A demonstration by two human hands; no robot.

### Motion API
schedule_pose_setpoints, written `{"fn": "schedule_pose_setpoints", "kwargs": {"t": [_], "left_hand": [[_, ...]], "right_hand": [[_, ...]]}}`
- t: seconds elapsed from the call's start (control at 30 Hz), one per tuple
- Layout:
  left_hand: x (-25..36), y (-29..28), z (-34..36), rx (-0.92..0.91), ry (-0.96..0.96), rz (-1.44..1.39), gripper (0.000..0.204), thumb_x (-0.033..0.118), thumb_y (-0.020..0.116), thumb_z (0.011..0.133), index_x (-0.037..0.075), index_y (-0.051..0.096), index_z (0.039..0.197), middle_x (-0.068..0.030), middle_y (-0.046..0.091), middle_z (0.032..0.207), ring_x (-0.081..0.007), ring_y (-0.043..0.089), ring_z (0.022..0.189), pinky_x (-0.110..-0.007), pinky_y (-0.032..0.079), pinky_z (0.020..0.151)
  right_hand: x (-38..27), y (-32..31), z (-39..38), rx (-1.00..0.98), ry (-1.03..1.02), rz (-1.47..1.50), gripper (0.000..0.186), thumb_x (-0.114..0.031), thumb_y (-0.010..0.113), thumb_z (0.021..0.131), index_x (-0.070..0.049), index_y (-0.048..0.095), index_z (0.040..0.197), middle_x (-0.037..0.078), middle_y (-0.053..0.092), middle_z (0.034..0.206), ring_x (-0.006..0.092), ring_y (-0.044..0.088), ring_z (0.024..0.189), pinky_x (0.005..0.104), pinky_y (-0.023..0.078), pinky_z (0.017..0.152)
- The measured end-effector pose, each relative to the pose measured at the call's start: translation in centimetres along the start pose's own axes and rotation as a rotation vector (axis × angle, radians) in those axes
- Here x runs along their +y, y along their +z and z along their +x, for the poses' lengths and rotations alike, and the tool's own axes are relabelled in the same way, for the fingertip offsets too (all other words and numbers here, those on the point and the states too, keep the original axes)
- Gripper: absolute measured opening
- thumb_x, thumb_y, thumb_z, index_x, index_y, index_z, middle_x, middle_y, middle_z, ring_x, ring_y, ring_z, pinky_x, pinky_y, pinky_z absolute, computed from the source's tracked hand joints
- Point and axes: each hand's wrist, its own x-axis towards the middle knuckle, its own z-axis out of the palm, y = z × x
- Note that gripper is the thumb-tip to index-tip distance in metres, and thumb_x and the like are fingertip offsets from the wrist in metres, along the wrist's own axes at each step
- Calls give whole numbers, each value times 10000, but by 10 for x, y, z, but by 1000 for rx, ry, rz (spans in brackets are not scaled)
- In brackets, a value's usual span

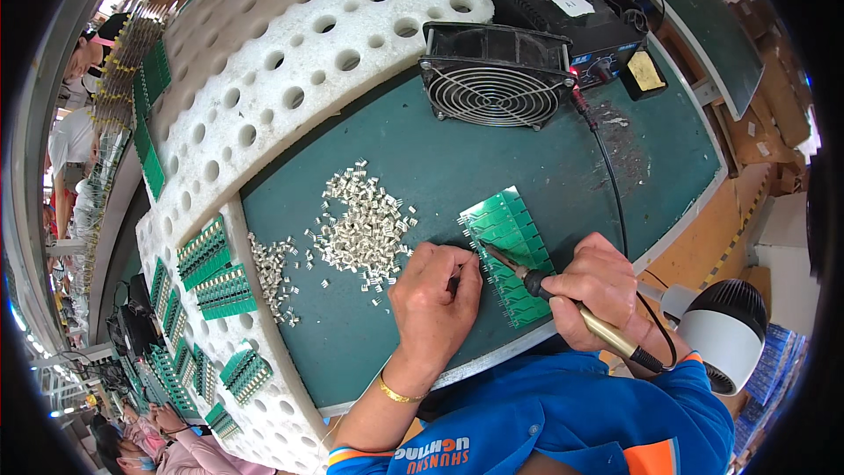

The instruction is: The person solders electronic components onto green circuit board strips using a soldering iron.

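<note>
My left hand (435,299) is closed at the left edge of a green circuit board panel (519,295), its fingertips pinched round something small and dark that I cannot make out. My right hand (589,295) grips a soldering iron (607,334) with a brass-coloured handle and black cable. The iron's tip reaches over the board's left edge, where a row of small metal parts sits, just above my left fingers. A heap of small silver components (352,220) lies on the green mat (334,369) to the left of my left hand.
A black fan (492,88), a soldering station (563,22) and a sponge holder (643,75) stand at the back. Perforated white foam (325,75) holds several board panels (220,290). A white-and-black cylindrical device (721,343) is at the right. Other people (83,62) work along the left.
</note>
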Motion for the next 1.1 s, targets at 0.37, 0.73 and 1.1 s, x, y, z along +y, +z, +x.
{"fn": "schedule_pose_setpoints", "kwargs": {"t": [0.37, 0.73, 1.1], "left_hand": [[-1, 0, 0, -11, 9, 12, 101, -68, 717, 813, 15, 662, 798, -53, 588, 731, -99, 572, 594, -242, 435, 495], [0, 0, 0, -14, 9, 16, 97, -65, 724, 809, 12, 666, 807, -55, 591, 741, -99, 576, 604, -244, 443, 498], [-2, 2, 0, 2, 25, 13, 101, -60, 727, 808, 18, 664, 800, -54, 587, 738, -101, 567, 595, -247, 440, 495]], "right_hand": [[-4, -2, -2, -36, 3, -14, 162, -82, 744, 722, -29, 674, 857, 54, 591, 611, 219, 565, 505, 350, 456, 578], [-5, -3, -2, -39, 7, -6, 170, -81, 756, 720, -24, 675, 858, 51, 591, 610, 214, 560, 500, 347, 446, 576], [-5, -2, -5, -37, 8, -13, 162, -93, 753, 730, -29, 677, 857, 48, 592, 612, 212, 560, 501, 346, 444, 571]]}}
